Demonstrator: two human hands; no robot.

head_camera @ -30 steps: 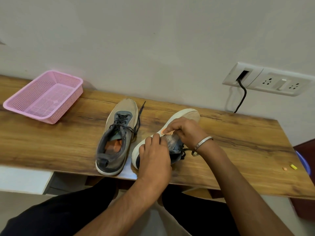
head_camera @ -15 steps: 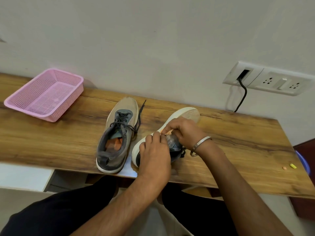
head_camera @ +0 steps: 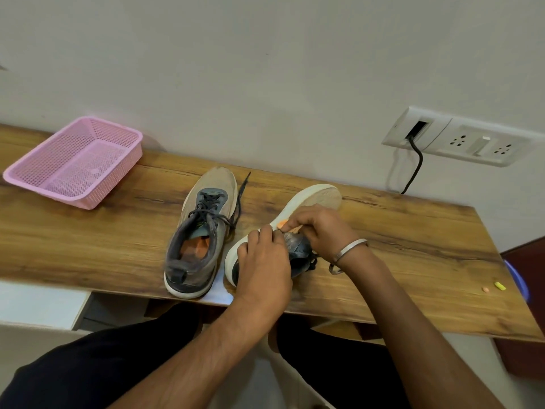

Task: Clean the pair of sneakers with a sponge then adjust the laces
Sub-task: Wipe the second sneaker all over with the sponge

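We see two sneakers on the wooden bench. Our landmark is the left sneaker, which stands upright with its laces tied loosely and one lace end trailing toward the wall.

Just to its right lies the right sneaker, tipped on its side so its pale sole faces the landmark shoe. Our left hand curls over the heel end of this tipped shoe and holds it. Our right hand has its fingers bent, pinching at something small and orange by the top of the shoe. We cannot tell if it is a lace or a bit of the shoe.

Since a second ago, both hands have barely moved; they stay close together on the same spot. We think this means we are busy with the lace part on this shoe, and it is not done yet.

Far left of the landmark shoe sits a pink basket. We see no sponge anywhere.
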